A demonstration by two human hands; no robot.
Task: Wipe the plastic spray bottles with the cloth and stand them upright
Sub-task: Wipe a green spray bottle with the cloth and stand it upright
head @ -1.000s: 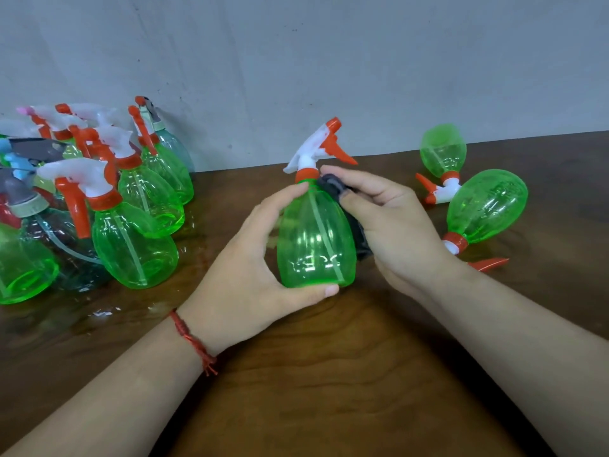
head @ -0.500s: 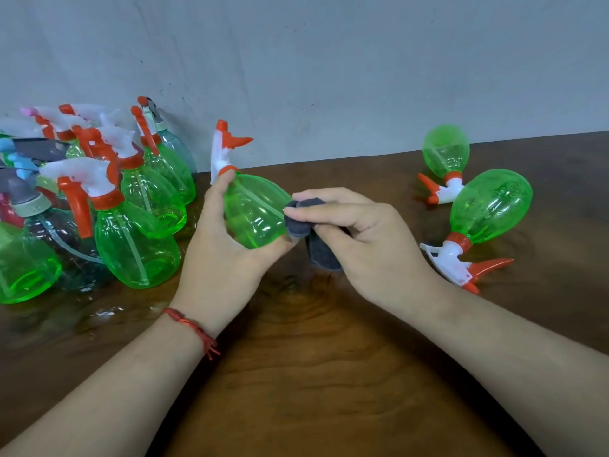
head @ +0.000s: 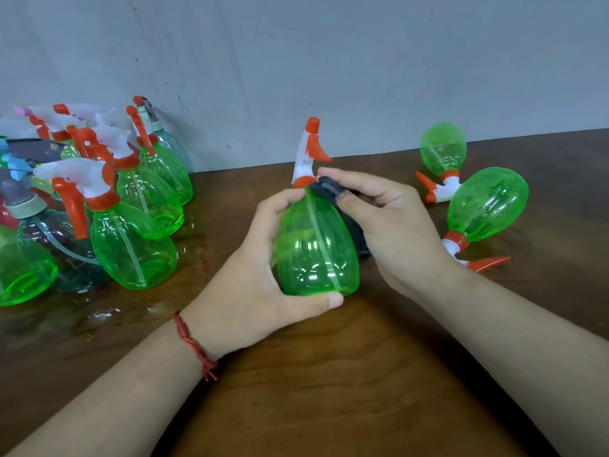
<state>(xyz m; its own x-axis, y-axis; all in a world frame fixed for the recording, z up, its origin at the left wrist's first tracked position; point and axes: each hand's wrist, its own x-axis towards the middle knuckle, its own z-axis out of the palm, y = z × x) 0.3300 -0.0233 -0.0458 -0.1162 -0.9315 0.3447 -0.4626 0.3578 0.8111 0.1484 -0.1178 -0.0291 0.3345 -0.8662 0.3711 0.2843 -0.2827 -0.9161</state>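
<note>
A green plastic spray bottle with a white and orange trigger head is held upright above the middle of the table. My left hand grips its body, thumb under the base and fingers round the left side. My right hand pinches a dark grey cloth and holds it against the bottle's neck and right side. Most of the cloth is hidden behind the bottle and my fingers. Two more green bottles lie on their sides at the right, the farther lying bottle and the nearer lying bottle.
A cluster of several upright spray bottles stands at the left against the grey wall; most are green, some clear. Wet patches shine on the brown wooden table in front of the cluster.
The bottle was tilted to the left half a second ago. It has come back upright at the centre, and the cloth in my right hand has moved up to its neck.
</note>
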